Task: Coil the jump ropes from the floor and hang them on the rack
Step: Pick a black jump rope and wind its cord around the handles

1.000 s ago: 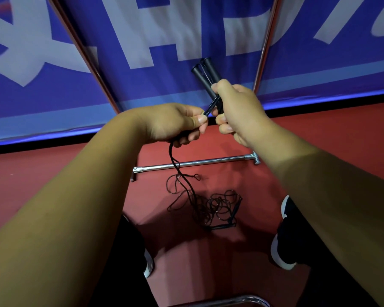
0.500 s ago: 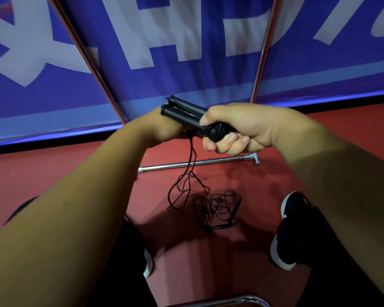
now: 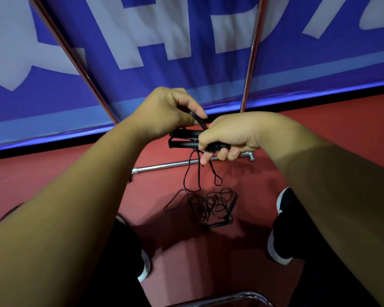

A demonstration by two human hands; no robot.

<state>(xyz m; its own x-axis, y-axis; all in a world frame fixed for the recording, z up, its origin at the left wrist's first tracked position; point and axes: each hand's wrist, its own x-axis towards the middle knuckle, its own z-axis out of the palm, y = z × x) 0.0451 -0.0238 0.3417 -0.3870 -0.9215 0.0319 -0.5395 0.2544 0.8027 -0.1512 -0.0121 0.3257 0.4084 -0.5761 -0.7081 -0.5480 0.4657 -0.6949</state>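
Observation:
My right hand (image 3: 228,136) grips the two black handles (image 3: 183,138) of a jump rope, held side by side and pointing left. My left hand (image 3: 164,111) pinches a bend of that rope's thin black cord (image 3: 197,120) just above the handles. Short loops of cord (image 3: 192,173) hang below my hands. A second black jump rope (image 3: 211,206) lies tangled on the red floor beneath, its handles at the right of the pile. The chrome rack's two uprights (image 3: 252,52) rise behind my hands, and its base bar (image 3: 164,166) lies on the floor.
A blue banner with white letters (image 3: 186,36) fills the wall behind the rack. My black shoes with white soles (image 3: 282,224) stand on the red floor (image 3: 42,173) either side of the tangle. A chrome tube (image 3: 242,298) curves along the bottom edge.
The handles swung from upright to lying level, pointing left. My left hand rose above them with a bend of cord. More cord has lifted off the floor, leaving short hanging loops.

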